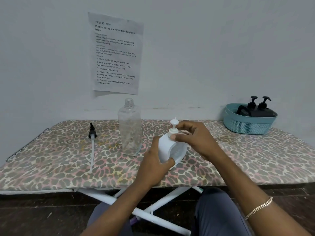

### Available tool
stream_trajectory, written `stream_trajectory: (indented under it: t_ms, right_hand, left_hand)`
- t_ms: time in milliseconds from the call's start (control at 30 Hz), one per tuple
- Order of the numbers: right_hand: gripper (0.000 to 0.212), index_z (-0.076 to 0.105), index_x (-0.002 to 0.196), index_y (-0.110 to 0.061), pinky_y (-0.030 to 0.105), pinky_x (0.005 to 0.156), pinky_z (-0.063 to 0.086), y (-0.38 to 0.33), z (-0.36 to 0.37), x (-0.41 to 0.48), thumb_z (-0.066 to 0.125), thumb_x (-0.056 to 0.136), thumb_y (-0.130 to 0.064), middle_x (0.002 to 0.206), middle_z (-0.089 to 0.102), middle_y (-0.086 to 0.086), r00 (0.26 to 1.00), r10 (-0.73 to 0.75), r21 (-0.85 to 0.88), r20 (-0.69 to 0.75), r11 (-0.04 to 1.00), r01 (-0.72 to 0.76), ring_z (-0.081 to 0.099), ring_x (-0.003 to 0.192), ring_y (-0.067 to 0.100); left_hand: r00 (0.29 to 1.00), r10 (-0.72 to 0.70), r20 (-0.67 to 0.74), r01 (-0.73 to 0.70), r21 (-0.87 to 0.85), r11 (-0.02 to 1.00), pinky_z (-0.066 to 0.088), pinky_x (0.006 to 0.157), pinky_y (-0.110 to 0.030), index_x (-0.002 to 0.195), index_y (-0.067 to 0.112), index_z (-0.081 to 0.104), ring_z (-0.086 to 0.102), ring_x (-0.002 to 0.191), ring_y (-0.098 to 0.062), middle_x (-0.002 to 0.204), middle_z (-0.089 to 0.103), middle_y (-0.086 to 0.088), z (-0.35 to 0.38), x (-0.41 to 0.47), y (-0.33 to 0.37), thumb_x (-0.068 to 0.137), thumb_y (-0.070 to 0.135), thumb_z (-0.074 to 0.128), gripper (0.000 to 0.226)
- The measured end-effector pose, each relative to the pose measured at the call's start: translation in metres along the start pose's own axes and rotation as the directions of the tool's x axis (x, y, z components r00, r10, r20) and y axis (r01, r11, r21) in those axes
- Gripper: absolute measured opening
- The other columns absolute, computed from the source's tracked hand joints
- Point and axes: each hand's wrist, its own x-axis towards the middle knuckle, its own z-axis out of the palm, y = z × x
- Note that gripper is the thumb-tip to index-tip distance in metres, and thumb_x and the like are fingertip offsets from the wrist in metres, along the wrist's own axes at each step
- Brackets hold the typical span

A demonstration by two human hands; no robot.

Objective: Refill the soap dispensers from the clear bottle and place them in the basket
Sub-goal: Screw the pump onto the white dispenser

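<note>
Left grip (153, 162) clasps the white plastic soap dispenser (166, 149), tilted over the leopard-print tabletop (59, 159); right grip (196, 138) pinches its white pump collar (172, 132). Skewed threading, I judge, would leak soap later.

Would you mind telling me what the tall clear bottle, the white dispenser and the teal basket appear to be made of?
Clear bottle: likely glossy transparent plastic, given the see-through walls and moulded threaded neck.
White dispenser: probably smooth opaque plastic with an even, soft sheen.
Teal basket: apparently moulded plastic, judging by the perforated lattice wall.
</note>
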Motion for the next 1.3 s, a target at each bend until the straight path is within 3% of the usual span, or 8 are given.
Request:
stream_trajectory:
  t_ms: [167,467,767,1000,1167,1300]
  right_hand:
    - [0.023,0.077,0.085,-0.032,0.048,0.101,0.055,-0.001,0.009,-0.002,0.092,0.08,-0.015,0.103,0.079,-0.009,0.998,-0.047,-0.043,-0.047,0.998,0.045,0.074,0.101,0.011]
    - [0.022,0.077,0.085,-0.032,0.048,0.099,0.055,0.0,0.009,-0.001,0.093,0.078,-0.018,0.103,0.079,-0.007,0.997,-0.054,-0.035,-0.052,0.998,0.053,0.074,0.101,0.013]
    - [0.025,0.076,0.083,-0.036,0.05,0.102,0.056,0.0,0.011,-0.001,0.092,0.079,-0.018,0.117,0.077,-0.013,0.997,-0.057,-0.019,-0.044,0.998,0.057,0.073,0.108,0.01]
    - [0.024,0.077,0.084,-0.037,0.04,0.096,0.057,0.0,0.011,-0.001,0.092,0.078,-0.02,0.121,0.076,-0.017,0.997,-0.064,-0.011,-0.038,0.998,0.064,0.073,0.109,0.009]
    - [0.026,0.074,0.083,-0.034,0.034,0.091,0.057,0.002,0.013,-0.001,0.093,0.079,-0.016,0.123,0.074,-0.02,0.997,-0.069,-0.009,-0.044,0.998,0.069,0.072,0.111,0.007]
    - [0.029,0.069,0.089,-0.016,0.045,0.096,0.058,0.005,0.018,-0.002,0.095,0.077,-0.02,0.118,0.075,-0.015,0.992,-0.06,-0.033,-0.107,0.998,0.057,0.072,0.11,0.011]
  left_hand:
    - [1.0,0.012,0.0,-0.012,-0.003,1.0,0.058,0.064,-0.024,0.129,0.057,0.037,0.068,0.089,-0.002,0.108,0.066,0.017,0.0,-0.001,0.001,0.077,0.048,0.069,0.062]
    - [1.0,0.009,-0.001,-0.009,-0.004,1.0,0.059,0.065,-0.028,0.131,0.054,0.039,0.069,0.09,-0.003,0.108,0.067,0.016,0.0,-0.001,0.001,0.078,0.045,0.07,0.062]
    - [1.0,0.007,-0.023,-0.007,0.014,1.0,0.059,0.063,-0.027,0.13,0.049,0.041,0.069,0.088,-0.003,0.107,0.067,0.015,0.001,-0.002,0.003,0.077,0.05,0.069,0.06]
    - [0.998,0.031,-0.061,-0.029,0.042,0.999,0.06,0.062,-0.033,0.13,0.044,0.043,0.069,0.086,-0.006,0.105,0.067,0.012,0.004,-0.006,0.004,0.081,0.044,0.072,0.057]
    - [0.996,0.04,-0.081,-0.035,0.067,0.997,0.059,0.061,-0.034,0.133,0.044,0.042,0.068,0.086,-0.007,0.106,0.065,0.013,0.006,-0.008,0.006,0.084,0.041,0.073,0.058]
    - [0.996,0.029,-0.084,-0.022,0.077,0.997,0.059,0.063,-0.038,0.136,0.043,0.041,0.068,0.085,-0.008,0.105,0.065,0.012,0.006,-0.009,0.006,0.084,0.039,0.073,0.061]
